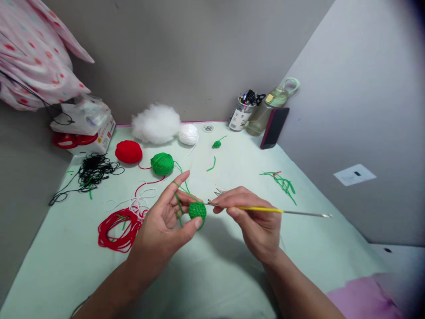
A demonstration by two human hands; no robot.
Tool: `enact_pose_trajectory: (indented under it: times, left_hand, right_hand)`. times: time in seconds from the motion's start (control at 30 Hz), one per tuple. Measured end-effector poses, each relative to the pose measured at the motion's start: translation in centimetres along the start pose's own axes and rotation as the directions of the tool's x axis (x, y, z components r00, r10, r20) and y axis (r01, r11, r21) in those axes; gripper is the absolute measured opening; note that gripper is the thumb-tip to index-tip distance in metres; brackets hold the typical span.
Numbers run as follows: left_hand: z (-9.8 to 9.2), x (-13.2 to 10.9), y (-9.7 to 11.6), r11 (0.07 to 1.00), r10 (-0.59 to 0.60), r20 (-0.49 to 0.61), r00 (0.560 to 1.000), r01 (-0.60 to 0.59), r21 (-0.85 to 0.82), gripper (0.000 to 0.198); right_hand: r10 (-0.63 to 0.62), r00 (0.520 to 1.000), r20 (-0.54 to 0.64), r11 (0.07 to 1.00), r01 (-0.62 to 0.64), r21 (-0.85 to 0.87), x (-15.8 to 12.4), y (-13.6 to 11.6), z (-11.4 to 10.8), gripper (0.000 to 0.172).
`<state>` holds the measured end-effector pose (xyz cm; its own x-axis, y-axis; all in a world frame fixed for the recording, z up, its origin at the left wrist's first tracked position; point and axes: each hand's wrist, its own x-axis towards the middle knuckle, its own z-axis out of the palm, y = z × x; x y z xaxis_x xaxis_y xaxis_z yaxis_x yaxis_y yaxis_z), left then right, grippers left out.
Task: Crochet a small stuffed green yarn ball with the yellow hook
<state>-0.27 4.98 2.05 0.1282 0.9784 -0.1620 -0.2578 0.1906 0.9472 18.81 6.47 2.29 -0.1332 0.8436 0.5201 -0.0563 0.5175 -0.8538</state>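
Note:
My left hand (169, 221) pinches a small green crochet piece (197, 211) between thumb and fingers. Its index finger is raised, with green yarn looped over it. That yarn runs back toward a green yarn ball (162, 164) on the table. In my right hand (254, 219) is a double-ended crochet hook (260, 209) with a yellow grip, held like a pencil. One metal end points left and reaches the upper right edge of the crochet piece; the other sticks out to the right. Whether the hook tip is inside a stitch I cannot tell.
Behind my hands are a red yarn ball (129, 152), white stuffing (156, 124) and a white yarn ball (188, 134). Red yarn coils (116, 230) and tangled black yarn (94, 170) lie left. Green scraps (283, 182), a phone (275, 128), a bottle (265, 113) and a pen cup (241, 116) are right.

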Motion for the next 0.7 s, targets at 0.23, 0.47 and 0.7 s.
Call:
enact_pose_trajectory:
  times: [0.23,0.47,0.7]
  left_hand:
    - [-0.9,0.6,0.9,0.944,-0.165,0.25,0.954,0.227,-0.241,0.054]
    - [-0.7,0.9,1.1,0.91,-0.23,0.294,0.928,0.312,-0.274,0.046]
    - [-0.4,0.6,-0.2,0.938,-0.197,0.264,0.944,0.26,-0.23,0.046]
  right_hand:
    - [0.248,0.969,0.017,0.939,-0.244,0.244,0.3,0.4,-1.2,0.013]
    - [0.438,0.898,0.029,0.814,-0.41,0.41,1.0,0.3,-0.8,0.014]
    - [0.342,0.94,-0.002,0.893,-0.324,0.314,0.0,0.8,0.6,0.011]
